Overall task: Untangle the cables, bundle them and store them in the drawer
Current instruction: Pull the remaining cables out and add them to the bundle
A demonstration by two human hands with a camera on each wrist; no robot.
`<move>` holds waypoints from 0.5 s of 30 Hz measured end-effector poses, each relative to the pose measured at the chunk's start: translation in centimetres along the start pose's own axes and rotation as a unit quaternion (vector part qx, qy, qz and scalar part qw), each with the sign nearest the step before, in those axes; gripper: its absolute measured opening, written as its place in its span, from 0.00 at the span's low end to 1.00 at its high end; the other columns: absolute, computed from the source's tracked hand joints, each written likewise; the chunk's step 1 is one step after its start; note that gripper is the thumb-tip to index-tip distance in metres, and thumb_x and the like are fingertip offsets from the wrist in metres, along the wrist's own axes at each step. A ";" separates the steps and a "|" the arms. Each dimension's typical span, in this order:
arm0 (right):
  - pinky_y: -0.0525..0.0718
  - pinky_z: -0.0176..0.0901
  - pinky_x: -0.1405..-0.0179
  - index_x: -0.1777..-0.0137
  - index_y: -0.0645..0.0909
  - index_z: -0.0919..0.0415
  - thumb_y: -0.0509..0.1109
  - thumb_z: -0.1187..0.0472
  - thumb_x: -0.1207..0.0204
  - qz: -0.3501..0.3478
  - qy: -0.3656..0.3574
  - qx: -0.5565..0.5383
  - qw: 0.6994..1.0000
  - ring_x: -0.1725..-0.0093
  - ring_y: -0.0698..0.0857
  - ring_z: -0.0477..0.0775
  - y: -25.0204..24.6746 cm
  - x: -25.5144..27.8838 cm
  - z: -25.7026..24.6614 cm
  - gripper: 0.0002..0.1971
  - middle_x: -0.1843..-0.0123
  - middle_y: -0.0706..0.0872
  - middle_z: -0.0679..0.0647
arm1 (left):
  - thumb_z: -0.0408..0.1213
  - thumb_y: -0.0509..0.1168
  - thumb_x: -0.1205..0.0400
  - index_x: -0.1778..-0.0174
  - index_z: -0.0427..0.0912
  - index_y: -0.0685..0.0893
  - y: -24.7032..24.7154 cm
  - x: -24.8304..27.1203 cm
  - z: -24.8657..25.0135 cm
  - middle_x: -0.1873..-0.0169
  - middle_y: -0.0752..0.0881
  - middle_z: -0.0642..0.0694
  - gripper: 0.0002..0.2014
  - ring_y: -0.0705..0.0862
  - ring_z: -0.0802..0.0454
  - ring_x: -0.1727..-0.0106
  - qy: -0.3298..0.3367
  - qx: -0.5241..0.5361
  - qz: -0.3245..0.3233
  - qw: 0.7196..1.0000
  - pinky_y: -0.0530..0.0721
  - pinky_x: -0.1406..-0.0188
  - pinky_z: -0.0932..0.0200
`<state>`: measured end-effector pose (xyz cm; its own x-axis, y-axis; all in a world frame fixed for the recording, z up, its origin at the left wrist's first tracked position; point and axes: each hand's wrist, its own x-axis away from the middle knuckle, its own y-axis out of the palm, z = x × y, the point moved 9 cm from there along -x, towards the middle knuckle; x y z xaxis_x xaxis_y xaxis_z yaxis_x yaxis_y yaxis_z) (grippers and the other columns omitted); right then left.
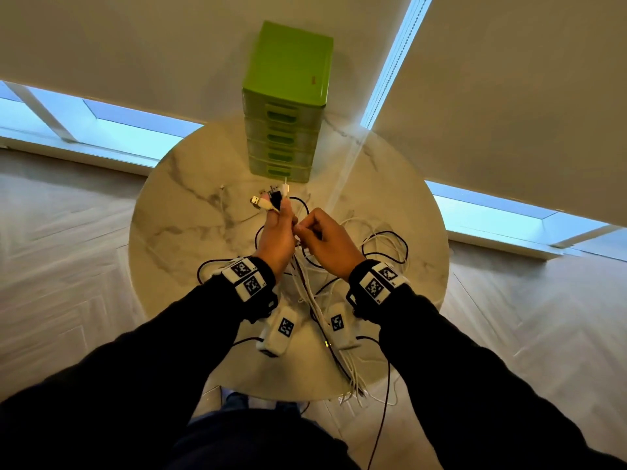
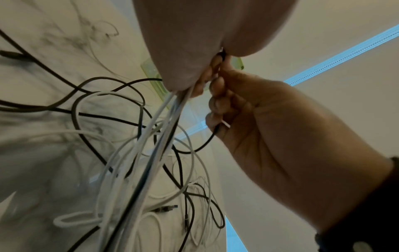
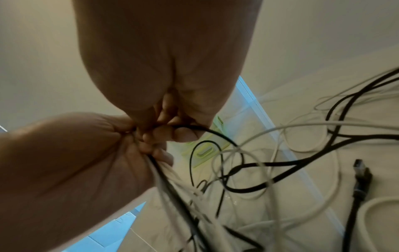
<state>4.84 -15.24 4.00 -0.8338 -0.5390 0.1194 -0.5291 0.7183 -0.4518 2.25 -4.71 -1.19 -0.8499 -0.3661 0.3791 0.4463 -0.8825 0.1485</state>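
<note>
My left hand (image 1: pixel 279 228) grips a bunch of white and black cables (image 2: pixel 164 122) over the middle of the round marble table (image 1: pixel 190 212). Their USB plugs (image 1: pixel 266 200) stick out above the fist, and the strands (image 1: pixel 334 347) trail down past the near table edge. Right beside it, my right hand (image 1: pixel 324 237) has its fingers curled round a thin black cable (image 2: pixel 205 146), which loops down from its fingers (image 3: pixel 164 136). More loose white and black cables (image 1: pixel 385 247) lie tangled on the table to the right. The green drawer unit (image 1: pixel 286 106) stands at the far edge, all drawers closed.
A black plug (image 3: pixel 360 168) lies on the table to the right among loops of cable. A thin white cable (image 1: pixel 222 198) lies left of the plugs. White tagged boxes (image 1: pixel 283 329) hang below both wrists. Pale wooden floor (image 1: pixel 68 266) surrounds the table.
</note>
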 end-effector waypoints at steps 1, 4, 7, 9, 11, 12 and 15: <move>0.78 0.40 0.62 0.54 0.75 0.58 0.64 0.53 0.13 -0.010 0.000 0.032 0.999 0.66 0.81 0.45 0.0 0.1 0.6 0.10 0.64 0.84 0.49 | 0.65 0.52 0.16 0.19 0.39 0.64 -0.6 -0.3 0.3 0.61 0.78 0.50 0.38 0.78 0.57 0.64 0.005 -0.001 0.021 1.000 0.78 0.60 0.53; 0.78 0.45 0.56 0.55 0.75 0.56 0.57 0.49 0.10 -0.060 -0.012 0.102 0.993 0.61 0.81 0.49 0.0 1.0 3.0 0.15 0.61 0.83 0.49 | 0.53 0.50 0.08 0.28 0.38 0.72 -1.8 -0.9 2.0 0.68 0.69 0.51 0.23 0.69 0.61 0.75 0.020 0.034 0.047 0.998 0.69 0.70 0.57; 0.75 0.40 0.57 0.58 0.74 0.50 0.54 0.50 0.09 -0.107 -0.017 0.140 0.984 0.62 0.79 0.47 0.4 1.7 4.8 0.15 0.62 0.82 0.49 | 0.53 0.50 0.08 0.41 0.45 0.77 -3.6 -1.1 4.2 0.64 0.71 0.51 0.17 0.73 0.59 0.69 0.036 0.047 0.076 0.995 0.75 0.63 0.56; 0.72 0.43 0.54 0.56 0.73 0.48 0.52 0.50 0.09 -0.150 -0.004 0.215 0.965 0.61 0.79 0.50 0.9 2.0 6.9 0.14 0.61 0.82 0.48 | 0.54 0.51 0.09 0.46 0.48 0.78 -5.2 -1.6 5.5 0.63 0.75 0.51 0.16 0.79 0.55 0.63 0.023 0.110 0.100 0.989 0.85 0.55 0.52; 0.74 0.50 0.51 0.54 0.71 0.46 0.51 0.48 0.10 -0.175 0.020 0.269 0.947 0.60 0.80 0.56 0.8 2.3 9.4 0.12 0.61 0.81 0.50 | 0.54 0.52 0.09 0.51 0.48 0.76 -6.5 -2.3 7.1 0.69 0.74 0.52 0.15 0.80 0.54 0.68 0.028 0.195 0.094 0.976 0.88 0.59 0.51; 0.76 0.53 0.50 0.54 0.70 0.47 0.51 0.47 0.10 -0.177 0.033 0.287 0.941 0.61 0.80 0.58 0.4 2.4 10.3 0.12 0.62 0.80 0.51 | 0.55 0.52 0.09 0.52 0.49 0.74 -7.1 -2.6 8.1 0.72 0.72 0.53 0.15 0.77 0.55 0.72 0.035 0.210 0.091 0.973 0.86 0.65 0.54; 0.76 0.56 0.49 0.57 0.70 0.50 0.49 0.44 0.11 -0.149 0.056 0.320 0.934 0.62 0.79 0.58 -1.0 1.1 10.6 0.17 0.68 0.77 0.49 | 0.55 0.53 0.09 0.58 0.50 0.70 -7.9 -2.6 10.1 0.75 0.64 0.55 0.16 0.63 0.59 0.78 0.059 0.168 0.078 0.981 0.67 0.78 0.62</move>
<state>6.16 -21.19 -4.82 -0.6947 -0.5984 0.3991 -0.5672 0.1146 -0.8155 3.75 6.14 5.88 -0.7815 -0.5382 0.3155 0.6239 -0.6725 0.3981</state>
